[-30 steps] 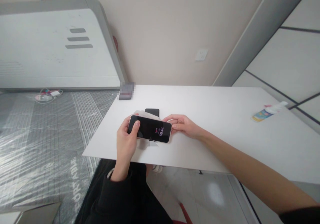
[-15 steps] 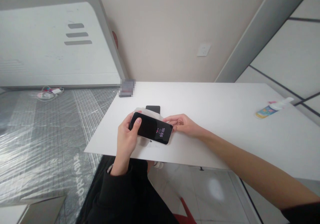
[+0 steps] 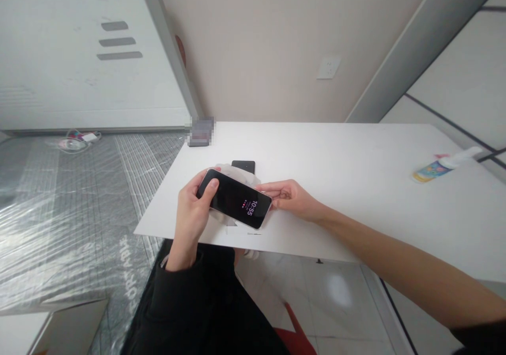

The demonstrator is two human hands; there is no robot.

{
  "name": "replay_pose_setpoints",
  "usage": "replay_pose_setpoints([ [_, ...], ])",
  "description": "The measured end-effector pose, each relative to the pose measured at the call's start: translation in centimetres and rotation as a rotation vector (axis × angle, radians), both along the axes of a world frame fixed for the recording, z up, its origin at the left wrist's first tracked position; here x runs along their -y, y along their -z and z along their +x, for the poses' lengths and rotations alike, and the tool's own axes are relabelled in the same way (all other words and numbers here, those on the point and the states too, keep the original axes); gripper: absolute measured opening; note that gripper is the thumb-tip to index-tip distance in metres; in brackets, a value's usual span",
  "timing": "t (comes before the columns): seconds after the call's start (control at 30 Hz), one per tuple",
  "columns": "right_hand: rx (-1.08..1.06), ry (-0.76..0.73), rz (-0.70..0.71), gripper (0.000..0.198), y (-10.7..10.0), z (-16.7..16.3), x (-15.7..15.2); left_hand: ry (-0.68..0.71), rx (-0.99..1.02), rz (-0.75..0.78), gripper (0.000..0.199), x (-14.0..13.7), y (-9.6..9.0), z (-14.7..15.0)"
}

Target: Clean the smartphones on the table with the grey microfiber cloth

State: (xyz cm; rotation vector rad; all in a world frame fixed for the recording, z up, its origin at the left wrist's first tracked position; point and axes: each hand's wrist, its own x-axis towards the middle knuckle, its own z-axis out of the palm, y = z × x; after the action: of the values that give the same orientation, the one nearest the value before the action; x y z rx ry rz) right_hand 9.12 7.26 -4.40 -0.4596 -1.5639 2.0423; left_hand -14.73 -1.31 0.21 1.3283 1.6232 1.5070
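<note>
A black smartphone [image 3: 233,199] is tilted above the table, its lit screen reading 10:55 sideways. My left hand [image 3: 192,207] grips its left end, thumb lying across the glass. At the right end, my right hand [image 3: 290,199] has index finger and thumb around the phone's corner, with the other fingers curled in. Behind and below the phone shows a whitish, translucent sheet-like thing [image 3: 242,174], mostly covered by the phone. Just beyond it, a flat dark rectangular object [image 3: 245,165] rests on the table, partly hidden.
The white table [image 3: 336,154] carries a spray bottle [image 3: 435,169] lying tilted at the right and a blurred-out dark item [image 3: 200,132] at the back left corner. Plastic-wrapped mattress [image 3: 90,186] lies to the left, with a coiled cable [image 3: 75,142] on it. A red stool [image 3: 294,339] stands below.
My left hand and the phone have shifted slightly left. My right hand keeps nearly the same place at the phone's right end. The view has tilted a little.
</note>
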Motion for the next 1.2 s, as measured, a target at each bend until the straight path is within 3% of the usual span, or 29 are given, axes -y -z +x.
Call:
replay_pose_setpoints([
  [0.23,-0.001,0.064,-0.02,0.043,-0.8,-0.5,0.8,0.046,0.182,0.015,0.039,-0.3,0.8,0.0],
  [0.5,-0.12,-0.007,-0.204,0.036,-0.7,-0.5,0.3,-0.148,0.459,0.021,0.044,-0.5,0.5,1.5],
  [0.6,-0.097,-0.059,-0.185,0.043,-0.9,-0.5,0.4,-0.173,0.449,0.014,0.045,-0.6,0.6,2.1],
  [0.9,-0.067,-0.023,-0.071,0.05,-0.9,-0.3,0.2,-0.209,0.524,0.015,0.045,-0.6,1.1,2.8],
  [1.03,-0.041,0.041,-0.055,0.049,-0.5,-0.4,0.0,-0.223,0.561,0.003,0.05,-0.5,0.6,2.9],
  [1.2,-0.001,0.153,-0.055,0.049,-0.5,-0.5,-0.3,-0.128,0.555,-0.058,0.053,0.0,-0.1,3.0],
])
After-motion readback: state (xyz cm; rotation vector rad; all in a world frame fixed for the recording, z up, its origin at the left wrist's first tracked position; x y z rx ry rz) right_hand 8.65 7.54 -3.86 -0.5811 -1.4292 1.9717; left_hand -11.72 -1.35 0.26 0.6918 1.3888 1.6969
